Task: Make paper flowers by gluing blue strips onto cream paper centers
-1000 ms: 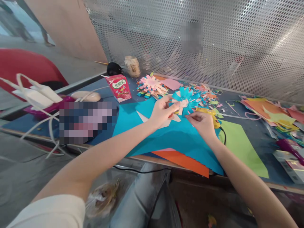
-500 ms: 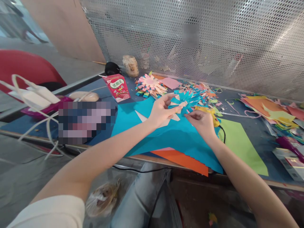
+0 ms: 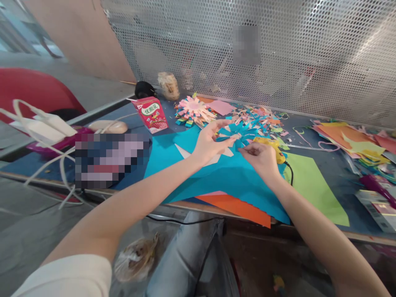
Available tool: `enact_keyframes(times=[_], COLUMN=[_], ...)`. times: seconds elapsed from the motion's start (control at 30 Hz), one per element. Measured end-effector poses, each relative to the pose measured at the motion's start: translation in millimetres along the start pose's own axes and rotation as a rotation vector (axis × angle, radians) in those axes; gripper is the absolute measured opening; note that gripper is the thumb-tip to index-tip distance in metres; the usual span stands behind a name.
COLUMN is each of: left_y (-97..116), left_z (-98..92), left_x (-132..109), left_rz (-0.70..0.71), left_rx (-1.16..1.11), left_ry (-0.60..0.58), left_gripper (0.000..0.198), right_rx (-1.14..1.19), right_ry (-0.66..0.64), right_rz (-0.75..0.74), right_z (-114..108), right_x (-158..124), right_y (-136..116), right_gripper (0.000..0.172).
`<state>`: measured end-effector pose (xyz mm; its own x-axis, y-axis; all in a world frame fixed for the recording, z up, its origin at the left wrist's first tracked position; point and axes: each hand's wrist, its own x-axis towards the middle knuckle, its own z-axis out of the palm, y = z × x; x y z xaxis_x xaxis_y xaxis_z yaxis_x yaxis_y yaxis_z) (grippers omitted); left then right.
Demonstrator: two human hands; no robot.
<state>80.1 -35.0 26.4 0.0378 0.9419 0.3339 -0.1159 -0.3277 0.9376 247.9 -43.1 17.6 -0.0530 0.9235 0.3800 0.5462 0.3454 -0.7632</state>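
A blue paper flower (image 3: pixel 244 131) with fringed petals is held up over the table between both hands. My left hand (image 3: pixel 210 142) pinches it from the left, fingers at its edge and thumb near its middle. Fingertips of my right hand (image 3: pixel 260 156) are closed on a petal at its lower right. Below lies a large blue paper sheet (image 3: pixel 198 181) with pale pointed paper pieces (image 3: pixel 213 160) on it. Just behind my right hand sits a yellow tool (image 3: pixel 274 149) with a black cord, partly hidden, its kind unclear.
Behind are a pile of pink and multicoloured paper flowers (image 3: pixel 194 108) and paper scraps (image 3: pixel 266 117). A red drink carton (image 3: pixel 152 115) stands left. Green paper (image 3: pixel 318 189), stacked coloured paper (image 3: pixel 349 140) and a box (image 3: pixel 375 210) lie right. A perforated metal screen (image 3: pixel 198 49) closes off the back.
The blue flower has turned slightly in my hands, and its petals sit a little differently. Both hands keep nearly the same place and grip; the view has shifted slightly.
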Motion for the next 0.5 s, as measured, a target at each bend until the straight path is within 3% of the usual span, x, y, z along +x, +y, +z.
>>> enact_keyframes(times=[0.33,0.5], left_y=[7.4,3.0], left_z=[4.3,2.4], left_x=[-1.4,-0.4], left_rz=[0.035,-0.024], left_rx=[-0.01,-0.072], left_ry=[0.012,0.032], left_gripper=[0.042,0.052], right_rx=[-0.052,-0.049], right_ry=[-0.004,-0.008], right_rz=[-0.007,-0.025], right_z=[-0.3,-0.3], right_x=[-0.4,-1.8], right_y=[-1.4,-2.0], right_gripper=[0.024,0.026])
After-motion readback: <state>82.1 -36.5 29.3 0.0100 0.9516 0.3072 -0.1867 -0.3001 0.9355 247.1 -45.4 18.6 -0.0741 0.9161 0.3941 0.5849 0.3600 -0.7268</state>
